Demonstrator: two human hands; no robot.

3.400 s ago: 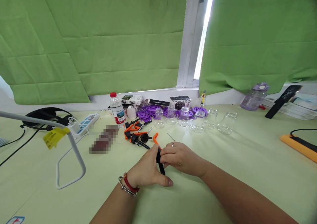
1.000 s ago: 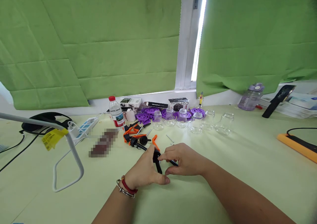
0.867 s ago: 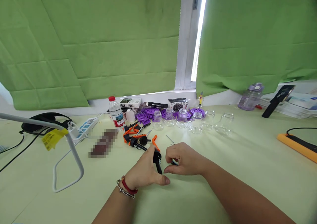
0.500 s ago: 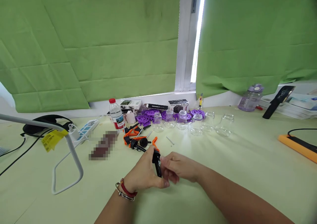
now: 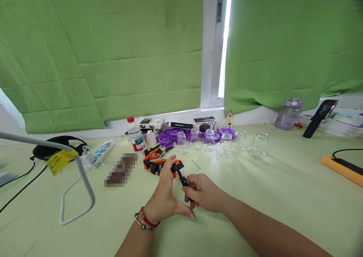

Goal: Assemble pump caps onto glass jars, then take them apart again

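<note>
A black rod-shaped part point(image 5: 183, 178) with a wider black head point(image 5: 178, 166) slants above the table in front of me. My right hand point(image 5: 200, 190) is closed around its lower end. My left hand point(image 5: 167, 196) is beside the head, thumb spread wide and fingers upright, touching or nearly touching it; some of those fingers are hidden. Just behind lies a pile of orange and black parts point(image 5: 153, 161), partly covered by my left hand. A thin metal pin point(image 5: 195, 164) rests on the table beyond my right hand.
Upturned clear glass cups point(image 5: 225, 145) stand in a row before purple openwork pieces point(image 5: 167, 139) and small boxes point(image 5: 151, 123). A red-capped water bottle point(image 5: 136, 136) is left of them. A grey metal frame point(image 5: 90, 185) and power strip point(image 5: 103, 151) occupy the left.
My right hand has closed around the black part's lower end. My left thumb has opened away from it, and the part's head has tipped up and to the left.
</note>
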